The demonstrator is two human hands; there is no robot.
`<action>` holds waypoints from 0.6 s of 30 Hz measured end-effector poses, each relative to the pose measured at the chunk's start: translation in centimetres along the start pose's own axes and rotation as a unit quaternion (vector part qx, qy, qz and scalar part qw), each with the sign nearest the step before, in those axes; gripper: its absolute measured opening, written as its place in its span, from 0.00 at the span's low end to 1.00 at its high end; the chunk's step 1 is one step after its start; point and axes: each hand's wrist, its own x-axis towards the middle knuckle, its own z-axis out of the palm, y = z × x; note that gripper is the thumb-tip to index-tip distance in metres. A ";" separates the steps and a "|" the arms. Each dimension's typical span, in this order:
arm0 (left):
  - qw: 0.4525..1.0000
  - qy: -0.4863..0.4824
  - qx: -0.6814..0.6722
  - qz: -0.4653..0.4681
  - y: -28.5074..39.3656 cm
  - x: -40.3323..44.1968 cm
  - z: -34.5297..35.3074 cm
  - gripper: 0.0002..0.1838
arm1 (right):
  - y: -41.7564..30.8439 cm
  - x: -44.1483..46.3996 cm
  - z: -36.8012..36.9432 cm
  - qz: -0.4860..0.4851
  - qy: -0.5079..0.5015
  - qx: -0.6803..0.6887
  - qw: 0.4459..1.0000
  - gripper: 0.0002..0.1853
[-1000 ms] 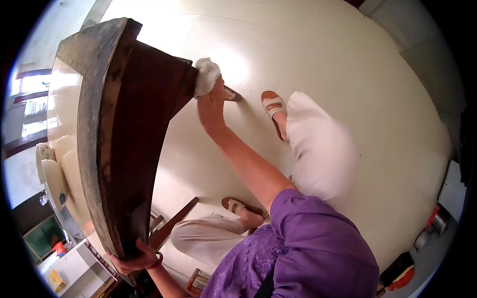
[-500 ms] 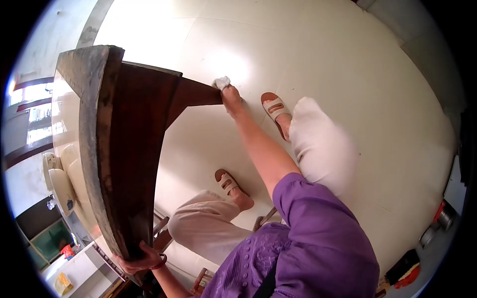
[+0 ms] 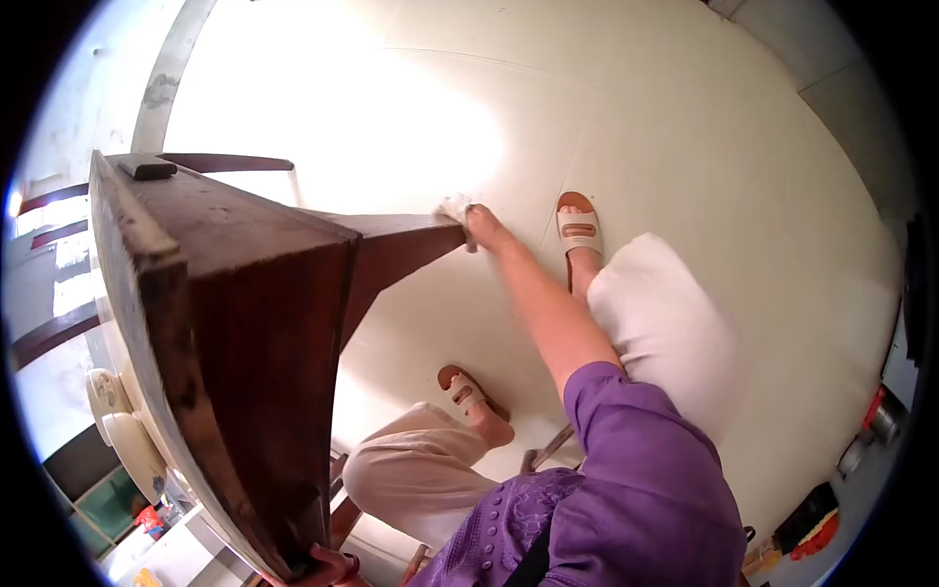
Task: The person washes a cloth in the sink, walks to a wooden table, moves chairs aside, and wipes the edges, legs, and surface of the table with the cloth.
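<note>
A dark wooden table [image 3: 264, 342] fills the left of the view, with its apron and one leg [image 3: 396, 249] facing me. My right hand [image 3: 485, 227] is at the far end of that leg, fingers closed round a whitish crumpled cloth [image 3: 454, 208] pressed against the wood. At the bottom edge, my left hand [image 3: 328, 565], with a bracelet at the wrist, grips the table's near corner. Part of that hand is cut off by the frame.
My sandalled feet stand apart on the pale tiled floor [image 3: 665, 117]. A stool [image 3: 553, 448] is under me. Light-coloured oval objects [image 3: 135, 452] are on the table's far side. Pots [image 3: 885, 416] and bags [image 3: 817, 533] lie at the right edge.
The view has shifted, so the table's corner block and a second leg now show. My right hand and the cloth stay at the leg's end; my left hand sits lower in the frame.
</note>
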 end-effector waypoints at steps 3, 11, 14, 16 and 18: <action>1.000 -0.005 -0.005 -0.007 0.7 0.3 -0.4 0.45 | 7.4 4.2 0.7 0.138 -0.017 0.092 0.986 0.22; 1.000 -0.010 -0.010 -0.008 1.2 0.5 -0.4 0.45 | 3.6 3.0 0.5 0.365 0.063 0.194 0.909 0.18; 1.000 -0.005 -0.008 -0.009 1.3 0.6 -0.1 0.45 | 3.0 2.4 1.4 0.322 0.113 0.288 0.895 0.15; 1.000 -0.001 -0.009 -0.006 1.3 0.6 -0.1 0.45 | 4.0 2.4 2.6 0.269 0.123 0.354 0.887 0.14; 1.000 0.005 -0.005 -0.004 1.1 0.7 -0.4 0.45 | 4.6 2.3 3.3 0.240 0.095 0.424 0.868 0.14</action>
